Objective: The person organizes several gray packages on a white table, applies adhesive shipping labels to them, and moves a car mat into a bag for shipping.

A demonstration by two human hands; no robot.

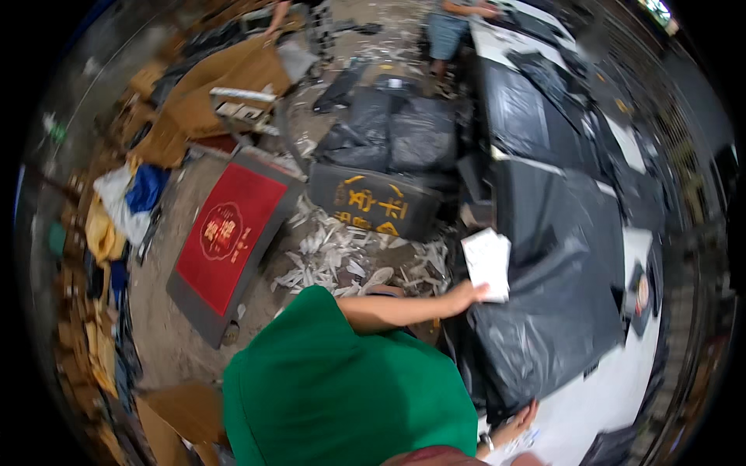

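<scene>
White paper stack (488, 264) pinched in left hand (465, 296) could slide off slick black plastic sheeting (544, 311); right hand (517, 423) rests flat, open on worktop (614, 396).

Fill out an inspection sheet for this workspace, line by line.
Surface: white worktable, mostly covered by black plastic sheeting.
Job's things: white flat sheet lying on the sheeting.
Clutter: white paper scraps on the floor, red square mat, dark panel with gold characters, brown cardboard, black bags.
Hands: left hand grips the sheet's lower edge; right hand rests at the table edge, holding nothing.
Cables: nothing seen.
Surroundings: two other people at the far end.
</scene>
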